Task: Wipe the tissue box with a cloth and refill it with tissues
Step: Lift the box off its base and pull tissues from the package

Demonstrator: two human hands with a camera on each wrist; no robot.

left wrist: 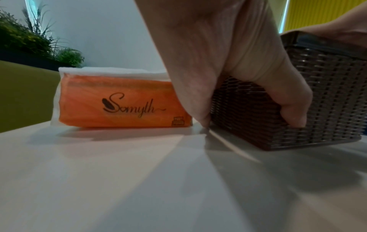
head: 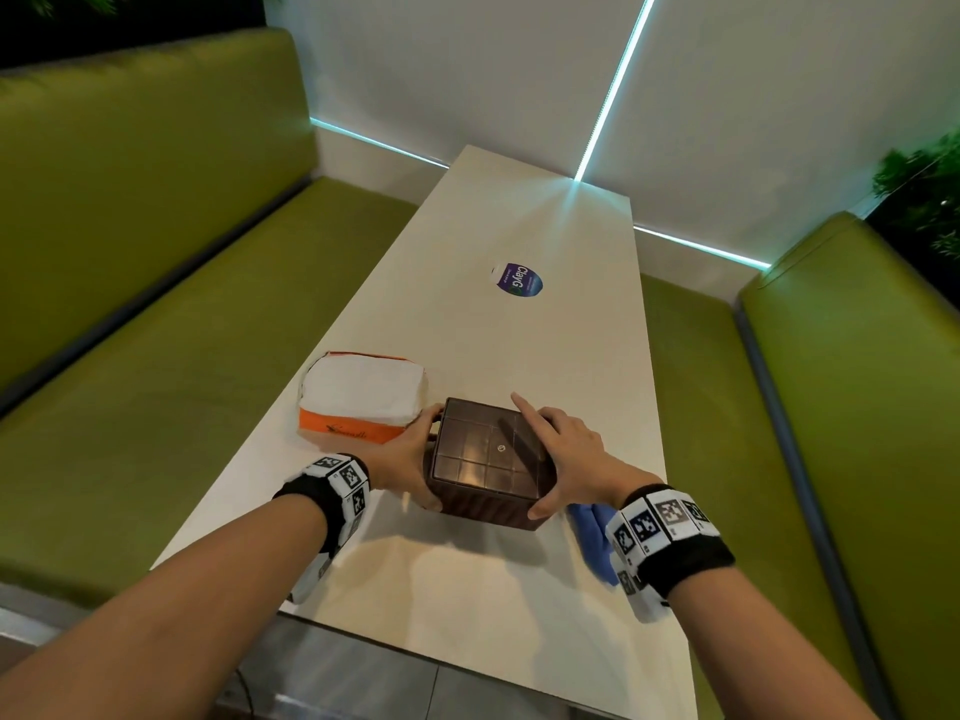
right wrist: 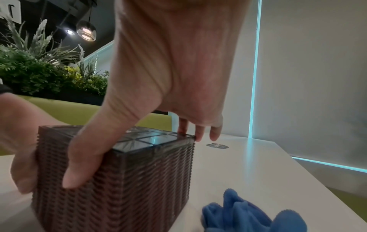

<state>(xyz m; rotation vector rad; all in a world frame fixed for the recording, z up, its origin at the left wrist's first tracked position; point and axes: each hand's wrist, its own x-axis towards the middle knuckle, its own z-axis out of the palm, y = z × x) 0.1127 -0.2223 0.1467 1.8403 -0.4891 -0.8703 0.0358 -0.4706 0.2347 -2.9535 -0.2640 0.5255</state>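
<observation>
Pale table (head: pixel 545 356) between green benches holds a brown woven tissue box (head: pixel 488 459), which looks upside down. Left hand (head: pixel 405 454) and right hand (head: pixel 566 459) clasp its opposite sides, thumbs on the near face. Orange tissue pack (head: pixel 358 402) sits just left, blue cloth (head: pixel 592 537) right. Judged risk: the lid, likely underneath, dropping off if lifted

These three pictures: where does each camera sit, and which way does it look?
Head: looks down at the white table; both forearms and hands show.
Left wrist: low by the left hand, facing the orange tissue pack.
Right wrist: under the right hand, facing the blue cloth.
All share the brown woven tissue box.
</observation>
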